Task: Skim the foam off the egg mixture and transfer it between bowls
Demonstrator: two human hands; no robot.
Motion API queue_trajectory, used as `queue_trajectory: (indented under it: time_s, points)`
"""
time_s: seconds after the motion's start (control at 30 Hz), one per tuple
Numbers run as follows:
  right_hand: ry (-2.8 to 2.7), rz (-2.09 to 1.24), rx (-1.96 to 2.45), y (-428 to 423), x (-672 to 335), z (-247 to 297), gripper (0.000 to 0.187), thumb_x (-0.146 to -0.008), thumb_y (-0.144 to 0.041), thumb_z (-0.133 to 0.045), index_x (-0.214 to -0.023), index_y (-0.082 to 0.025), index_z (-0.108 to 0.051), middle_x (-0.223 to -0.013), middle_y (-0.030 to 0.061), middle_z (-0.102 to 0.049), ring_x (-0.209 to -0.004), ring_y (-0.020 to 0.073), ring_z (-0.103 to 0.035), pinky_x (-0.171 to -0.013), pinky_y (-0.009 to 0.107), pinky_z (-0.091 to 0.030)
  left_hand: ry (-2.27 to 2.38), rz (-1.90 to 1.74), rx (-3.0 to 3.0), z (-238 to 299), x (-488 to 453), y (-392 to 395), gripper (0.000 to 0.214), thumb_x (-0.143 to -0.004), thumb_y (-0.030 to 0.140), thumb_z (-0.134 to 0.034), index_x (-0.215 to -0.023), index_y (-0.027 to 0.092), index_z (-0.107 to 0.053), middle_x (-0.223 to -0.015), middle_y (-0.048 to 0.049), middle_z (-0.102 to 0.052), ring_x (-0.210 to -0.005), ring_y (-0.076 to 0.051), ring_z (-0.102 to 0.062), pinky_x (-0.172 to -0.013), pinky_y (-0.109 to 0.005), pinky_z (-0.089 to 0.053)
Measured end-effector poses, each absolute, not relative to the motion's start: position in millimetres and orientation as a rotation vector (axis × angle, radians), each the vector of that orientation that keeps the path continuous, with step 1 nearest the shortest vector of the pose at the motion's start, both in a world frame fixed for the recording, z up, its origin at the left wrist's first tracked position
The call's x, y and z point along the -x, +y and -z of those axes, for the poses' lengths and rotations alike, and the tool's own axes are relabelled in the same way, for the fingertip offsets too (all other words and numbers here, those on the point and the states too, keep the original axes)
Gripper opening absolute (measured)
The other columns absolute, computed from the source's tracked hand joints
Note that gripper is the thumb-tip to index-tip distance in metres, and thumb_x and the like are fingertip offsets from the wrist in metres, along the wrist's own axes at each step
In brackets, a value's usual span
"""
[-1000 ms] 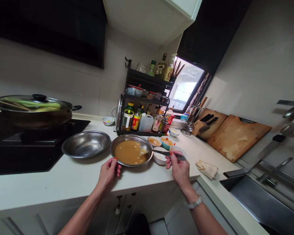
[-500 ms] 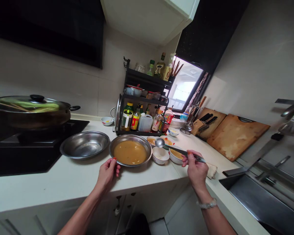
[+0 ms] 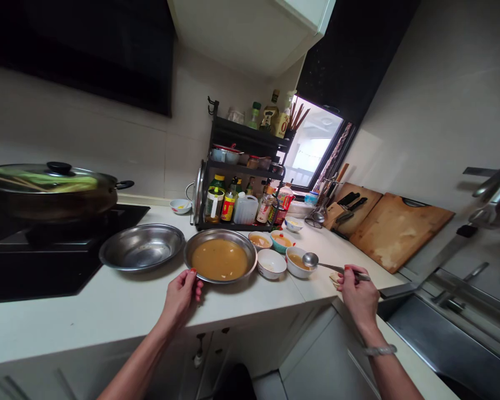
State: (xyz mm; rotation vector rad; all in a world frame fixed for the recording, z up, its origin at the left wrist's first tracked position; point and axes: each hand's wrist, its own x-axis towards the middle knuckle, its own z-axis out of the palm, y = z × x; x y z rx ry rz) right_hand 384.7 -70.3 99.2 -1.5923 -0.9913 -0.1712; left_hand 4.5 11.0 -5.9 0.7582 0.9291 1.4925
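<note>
My left hand [image 3: 184,290] pinches the near rim of a steel bowl [image 3: 253,264] that holds brownish-yellow liquid [image 3: 220,258]. My right hand [image 3: 358,291] is closed round the handle of a metal ladle [image 3: 310,259]. The ladle's head is over the right part of a small white bowl [image 3: 300,272] with similar liquid in it. Left of that one sits a white bowl [image 3: 272,268] with only traces inside. Behind them are two small bowls, one with orange-tinted liquid [image 3: 260,240] and a green-edged one [image 3: 281,241] with something red at its rim.
An empty steel dish [image 3: 144,247] sits left of my left hand, beside the hob with a lidded pan [image 3: 54,194]. A black rack [image 3: 245,171] of bottles stands behind. Cutting boards [image 3: 402,230] lean at the right wall, near the sink [image 3: 437,333].
My right hand has moved right with the ladle, whose head went from above the white bowls to the rightmost bowl of liquid. My left hand stays at the steel bowl's rim.
</note>
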Motion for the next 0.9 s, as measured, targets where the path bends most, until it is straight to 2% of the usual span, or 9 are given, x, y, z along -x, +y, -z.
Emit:
queue_trajectory:
  time_s: [0.17,0.47,0.9]
  points:
    - [-1.042,0.131,1.628,-69,-383,-93,0.044,-0.076,-0.057,-0.047,-0.087,-0.016,-0.058,-0.054,0.0022,-0.061,-0.042,0.0175,-0.06,-0.04,0.026,-0.048,0.934,-1.487,-0.767,6,-4,10,0.035,-0.066,0.048,-0.067,-0.076,0.017,-0.052,-0.051,0.0045,-0.057,-0.039,-0.008,-0.046,-0.035,-0.019,-0.035]
    - [-0.885,-0.01,1.466,-62,-388,-93,0.042,-0.07,-0.055,-0.059,-0.082,-0.015,-0.055,-0.051,0.0006,-0.061,-0.039,0.0157,-0.058,-0.038,0.025,-0.047,0.931,-1.497,-0.765,3,-4,9,0.034,-0.066,0.046,-0.067,-0.076,0.017,-0.052,-0.052,0.0044,-0.057,-0.038,-0.007,-0.046,-0.035,-0.019,-0.035]
    - [-0.958,-0.057,1.48,-62,-379,-90,0.05,-0.068,-0.064,-0.058,-0.081,-0.015,-0.057,-0.05,0.0006,-0.061,-0.036,0.0151,-0.055,-0.035,0.025,-0.045,0.912,-1.488,-0.77,7,-3,11,0.034,-0.067,0.046,-0.068,-0.076,0.017,-0.052,-0.052,0.0038,-0.058,-0.039,-0.007,-0.046,-0.035,-0.019,-0.036]
